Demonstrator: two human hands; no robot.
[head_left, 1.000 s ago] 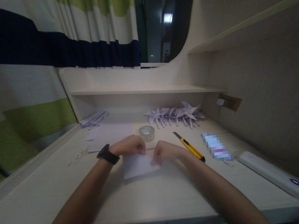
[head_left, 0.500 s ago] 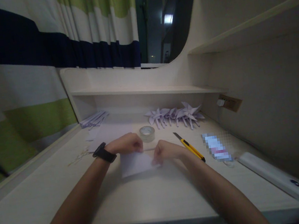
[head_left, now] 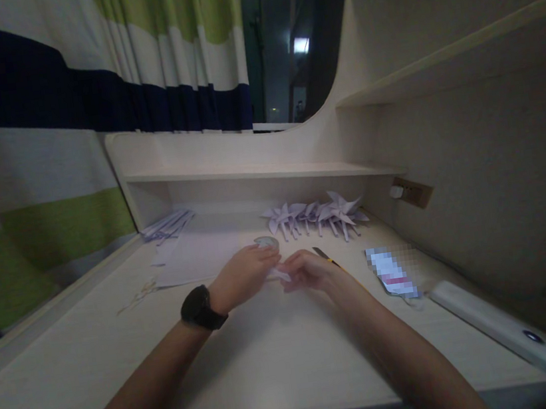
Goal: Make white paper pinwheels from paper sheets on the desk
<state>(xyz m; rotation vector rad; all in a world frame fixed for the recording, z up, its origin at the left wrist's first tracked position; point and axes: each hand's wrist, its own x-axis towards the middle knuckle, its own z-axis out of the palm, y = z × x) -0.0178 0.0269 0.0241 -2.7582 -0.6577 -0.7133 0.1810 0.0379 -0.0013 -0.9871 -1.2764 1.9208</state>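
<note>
Between my two hands is a small piece of white paper (head_left: 280, 274), mostly covered by my fingers. My left hand (head_left: 248, 273), with a black watch on its wrist, lies over the paper's left part with fingers closed on it. From the right, my right hand (head_left: 308, 269) pinches the paper's other end. Just behind my left fingers stands a roll of clear tape (head_left: 266, 241), partly hidden. A yellow utility knife (head_left: 333, 261) lies beyond my right hand, its handle mostly behind my forearm.
Several white paper pinwheels (head_left: 337, 213) lie at the back. White sheets (head_left: 208, 243) and paper strips (head_left: 168, 225) are at the back left, with thin sticks (head_left: 139, 294) nearer. On the right are a blurred phone (head_left: 391, 273) and a long white device (head_left: 489, 320).
The flat paper is now bunched or rolled up small between my hands. My left hand has turned over it and come closer to my right. The view has shifted slightly.
</note>
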